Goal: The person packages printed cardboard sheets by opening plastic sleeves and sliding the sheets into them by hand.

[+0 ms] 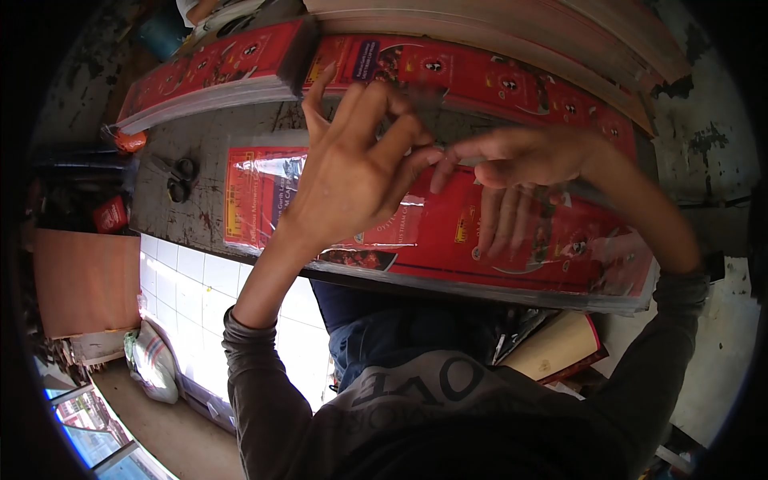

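In the head view, a stack of red printed plastic packaging (pixel 448 216) lies along the near edge of the table (pixel 208 212), below both hands. The left hand (pixel 352 172) hovers over it, thumb and fingers curled inward; whether its grip holds film, I cannot tell. Just beside it, the right hand (pixel 524 160) has its grip open. Black-handled scissors (pixel 181 178) lie left of the stack.

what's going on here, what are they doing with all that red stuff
A person has both hands, left hand and right hand, raised over a stack of red printed sheets in clear plastic, fingertips close together. Whether they pinch anything is too unclear to tell. Scissors lie on the worn table, and more red printed stacks sit behind.
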`<action>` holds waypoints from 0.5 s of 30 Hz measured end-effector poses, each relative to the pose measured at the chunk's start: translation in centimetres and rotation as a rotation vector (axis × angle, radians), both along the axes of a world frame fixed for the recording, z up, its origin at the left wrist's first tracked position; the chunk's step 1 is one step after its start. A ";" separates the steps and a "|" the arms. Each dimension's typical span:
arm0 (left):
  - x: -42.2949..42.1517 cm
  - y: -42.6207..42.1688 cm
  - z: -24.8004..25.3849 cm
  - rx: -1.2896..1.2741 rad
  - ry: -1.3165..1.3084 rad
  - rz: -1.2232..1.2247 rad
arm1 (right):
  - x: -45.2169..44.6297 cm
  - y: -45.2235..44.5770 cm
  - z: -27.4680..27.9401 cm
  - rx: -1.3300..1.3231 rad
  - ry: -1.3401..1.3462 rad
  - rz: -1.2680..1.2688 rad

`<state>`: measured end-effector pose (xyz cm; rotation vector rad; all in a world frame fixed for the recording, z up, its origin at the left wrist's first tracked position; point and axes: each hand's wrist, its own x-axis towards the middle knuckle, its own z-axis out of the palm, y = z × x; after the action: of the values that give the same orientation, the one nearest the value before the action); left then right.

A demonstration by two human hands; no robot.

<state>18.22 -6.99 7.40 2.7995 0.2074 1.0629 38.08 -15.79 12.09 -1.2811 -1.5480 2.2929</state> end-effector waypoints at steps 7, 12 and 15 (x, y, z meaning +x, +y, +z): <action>0.0 0.1 -0.1 0.005 -0.020 -0.006 | 11.6 -0.3 -0.2 0.687 0.026 -0.749; 0.0 0.0 0.1 0.005 -0.030 -0.010 | 18.3 -1.1 -0.3 0.893 -1.131 -0.780; 0.0 -0.1 0.1 0.005 -0.032 -0.007 | 13.7 -1.7 0.1 1.242 -1.206 -0.589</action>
<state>18.19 -7.06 7.51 2.7837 0.1922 1.1075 51.82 -17.47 12.21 -2.1278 -1.7820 -0.1285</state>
